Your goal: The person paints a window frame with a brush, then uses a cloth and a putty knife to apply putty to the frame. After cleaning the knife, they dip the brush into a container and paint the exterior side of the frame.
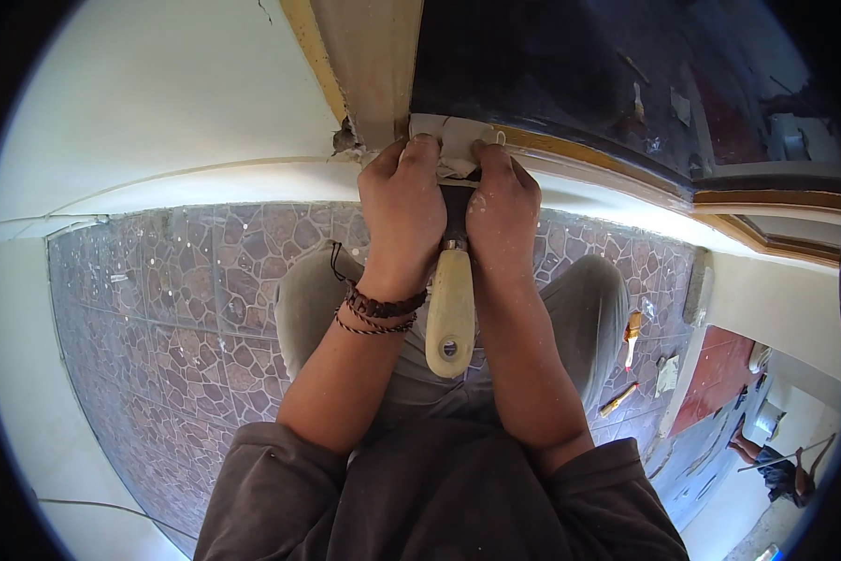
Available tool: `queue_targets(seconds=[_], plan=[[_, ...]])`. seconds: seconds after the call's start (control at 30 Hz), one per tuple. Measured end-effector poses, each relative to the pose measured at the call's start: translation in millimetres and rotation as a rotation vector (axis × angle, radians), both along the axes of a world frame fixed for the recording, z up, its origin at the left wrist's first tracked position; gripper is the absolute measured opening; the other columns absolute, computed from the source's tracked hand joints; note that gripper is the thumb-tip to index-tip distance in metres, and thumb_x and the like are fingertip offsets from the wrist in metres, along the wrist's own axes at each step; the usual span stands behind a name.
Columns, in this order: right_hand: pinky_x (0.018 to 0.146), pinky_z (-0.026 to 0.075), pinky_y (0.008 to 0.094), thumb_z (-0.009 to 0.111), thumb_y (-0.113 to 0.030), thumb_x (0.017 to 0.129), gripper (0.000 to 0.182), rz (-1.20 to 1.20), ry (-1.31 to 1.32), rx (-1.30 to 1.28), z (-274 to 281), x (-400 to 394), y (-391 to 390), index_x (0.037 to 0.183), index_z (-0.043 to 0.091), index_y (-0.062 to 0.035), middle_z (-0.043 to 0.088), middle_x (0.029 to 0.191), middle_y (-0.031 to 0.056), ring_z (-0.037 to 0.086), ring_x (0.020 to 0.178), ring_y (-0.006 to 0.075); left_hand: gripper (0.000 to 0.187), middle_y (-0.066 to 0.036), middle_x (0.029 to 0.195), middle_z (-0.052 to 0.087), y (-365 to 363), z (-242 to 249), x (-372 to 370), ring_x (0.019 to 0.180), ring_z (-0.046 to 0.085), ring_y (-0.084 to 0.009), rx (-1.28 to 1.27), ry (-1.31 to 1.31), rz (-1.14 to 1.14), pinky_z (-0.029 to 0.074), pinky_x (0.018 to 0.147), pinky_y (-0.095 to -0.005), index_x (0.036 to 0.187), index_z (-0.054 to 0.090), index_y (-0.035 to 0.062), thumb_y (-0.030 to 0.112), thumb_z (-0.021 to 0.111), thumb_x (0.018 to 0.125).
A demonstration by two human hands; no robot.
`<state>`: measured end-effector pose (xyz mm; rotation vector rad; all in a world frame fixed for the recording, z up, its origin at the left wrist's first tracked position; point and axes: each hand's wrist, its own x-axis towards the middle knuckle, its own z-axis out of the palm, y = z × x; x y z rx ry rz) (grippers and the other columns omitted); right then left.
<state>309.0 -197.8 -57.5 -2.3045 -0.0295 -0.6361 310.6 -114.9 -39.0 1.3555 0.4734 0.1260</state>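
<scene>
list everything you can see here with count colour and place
putty knife: 1, cream handle, dark blade, between both hands at the frame corner
filler patch: 1, white, on the frame corner above the fingers
door frame: 1, tan wood, top centre
floor tiles: many, brown stone pattern, below
tools on floor: a few, yellowish, right by the step
other person: 1, far lower right
bracelets: 2, dark braided, left wrist
left hand: 1, gripping the blade
right hand: 1, gripping the blade
</scene>
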Motion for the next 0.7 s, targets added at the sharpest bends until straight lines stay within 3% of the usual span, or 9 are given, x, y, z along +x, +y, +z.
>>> queue_targets(seconds=[0.07,0.47,0.7], plan=[[0.056,0.045,0.0439,0.047,0.001,0.077,0.010,0.002,0.011,0.052,0.0,-0.6,-2.4,0.081,0.056,0.0020,0.057,0.070,0.0208,0.059,0.064,0.0393,0.027,-0.004,0.066,0.052,-3.7,2.8,0.6,0.066,0.044,-0.0110,-0.102,0.021,0.012,0.040,0.062,-0.0279,0.080,0.060,-0.0065,0.018,0.051,0.086],[0.065,0.050,0.0416,0.047,-0.001,0.078,0.021,-0.008,0.066,0.041,3.0,-2.1,-22.4,0.093,0.062,0.0013,0.062,0.080,0.0224,0.063,0.075,0.0398,0.027,-0.009,0.067,0.058,-20.2,-3.9,0.4,0.069,0.049,-0.0126,-0.017,-0.025,-0.005,0.043,0.066,-0.0298,0.081,0.061,-0.0074,0.018,0.051,0.086],[0.069,0.050,0.0415,0.047,-0.001,0.080,0.023,-0.006,0.056,-0.034,1.2,-3.7,-35.9,0.097,0.062,0.0011,0.064,0.084,0.0226,0.064,0.078,0.0397,0.027,-0.010,0.065,0.058,-31.6,-5.8,0.7,0.066,0.049,-0.0116,-0.121,-0.009,0.000,0.042,0.063,-0.0302,0.081,0.061,-0.0080,0.017,0.052,0.086]])
